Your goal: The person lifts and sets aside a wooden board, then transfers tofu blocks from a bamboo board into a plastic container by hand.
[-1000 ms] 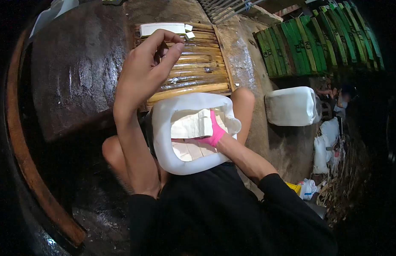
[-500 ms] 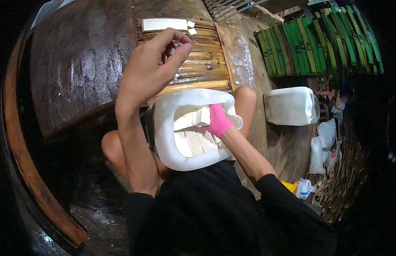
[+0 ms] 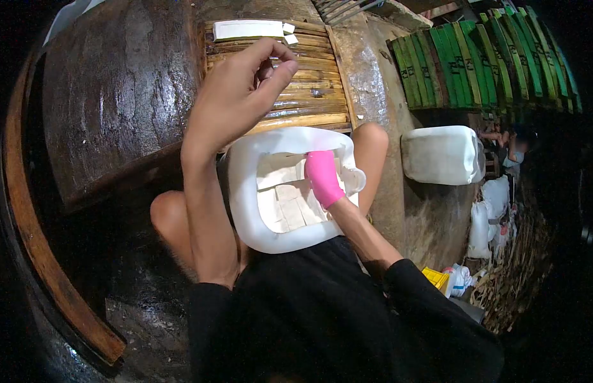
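A white plastic jerrycan with its side cut open (image 3: pixel 245 207) rests between my knees. Rows of pale blocks that look like tofu (image 3: pixel 290 201) lie inside it. My right hand (image 3: pixel 324 179), in a pink glove, reaches down into the container at its right side. Its fingers point downward and are hidden, so whatever they hold does not show. My bare left hand (image 3: pixel 245 89) hangs in the air above the container's far left edge, over a slatted bamboo rack (image 3: pixel 315 96). Its fingers are curled toward the thumb, with nothing visible in them.
A long white block (image 3: pixel 248 29) and two small pieces lie at the rack's far end. To the left is a wet dark wooden surface (image 3: pixel 118 96). On the right stand green boards (image 3: pixel 465 64), another white jerrycan (image 3: pixel 440 155) and a yellow crate (image 3: pixel 435 278). Another person sits far right.
My gloved right hand has gone deeper into the container and turned fingers-down. The block it held tilted is no longer seen raised. My left hand keeps its curled pose.
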`<state>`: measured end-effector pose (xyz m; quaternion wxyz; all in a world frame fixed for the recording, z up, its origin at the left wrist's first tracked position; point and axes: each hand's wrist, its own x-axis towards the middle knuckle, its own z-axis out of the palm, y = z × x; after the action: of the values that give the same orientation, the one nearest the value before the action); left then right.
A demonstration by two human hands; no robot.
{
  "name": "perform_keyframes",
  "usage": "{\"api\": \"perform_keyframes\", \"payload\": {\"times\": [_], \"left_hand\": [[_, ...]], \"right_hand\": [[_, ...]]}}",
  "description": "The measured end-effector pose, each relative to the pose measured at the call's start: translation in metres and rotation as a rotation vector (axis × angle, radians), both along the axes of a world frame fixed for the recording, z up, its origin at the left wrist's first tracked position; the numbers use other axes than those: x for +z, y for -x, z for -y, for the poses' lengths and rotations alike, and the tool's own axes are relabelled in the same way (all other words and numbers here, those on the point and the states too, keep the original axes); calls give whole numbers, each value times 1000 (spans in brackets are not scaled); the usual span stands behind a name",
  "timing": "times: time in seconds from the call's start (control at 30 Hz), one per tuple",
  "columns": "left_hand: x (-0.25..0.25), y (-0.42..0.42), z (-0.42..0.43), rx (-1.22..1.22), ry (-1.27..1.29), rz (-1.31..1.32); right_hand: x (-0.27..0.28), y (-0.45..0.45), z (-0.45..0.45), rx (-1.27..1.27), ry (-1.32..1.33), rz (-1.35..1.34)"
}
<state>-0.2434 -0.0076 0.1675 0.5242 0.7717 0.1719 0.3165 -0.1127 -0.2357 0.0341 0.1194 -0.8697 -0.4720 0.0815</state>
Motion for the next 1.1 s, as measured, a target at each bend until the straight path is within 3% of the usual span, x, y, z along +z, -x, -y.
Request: {"api": "perform_keyframes", "payload": {"times": [0.17, 0.23, 0.33, 0.47, 0.5, 0.6, 0.67, 0.73, 0.8, 0.87, 0.93, 1.03, 1.07, 1.1], "left_hand": [[0, -2, 2, 1, 7, -29], [-4, -5, 2, 15, -5, -28], [-10, -10, 3, 17, -18, -52], [-7, -21, 10, -31, 11, -132], [-8, -25, 13, -44, -17, -145], [-13, -46, 21, -97, -94, -224], [-10, -70, 23, -166, -202, -459], [-19, -107, 22, -244, -304, -598], [-34, -136, 22, -294, -370, -790], [-49, -164, 15, -308, -428, -1017], [-82, -169, 10, -232, -423, -1061], [-86, -164, -5, -322, -402, -1312], [-79, -166, -7, -255, -382, -1299], [-71, -170, -11, -189, -368, -1285]], "right_hand": [[10, -6, 4, -307, -195, -528], [58, 17, -5, -466, -305, -687], [42, 20, 16, -303, -328, -407], [18, 8, 11, -184, -197, -486], [29, 7, 7, -312, -126, -694], [52, -3, 15, -43, -120, -614], [119, -17, 18, 153, 161, -764], [155, -81, 13, 560, 336, -1121], [168, -131, -14, 318, 235, -1391], [148, -194, -53, 59, -20, -1445], [67, -262, -94, -109, -137, -1180], [-71, -338, -176, -255, -28, -863], [-106, -353, -204, -244, -7, -831], [-136, -363, -230, -267, -10, -628]]}}
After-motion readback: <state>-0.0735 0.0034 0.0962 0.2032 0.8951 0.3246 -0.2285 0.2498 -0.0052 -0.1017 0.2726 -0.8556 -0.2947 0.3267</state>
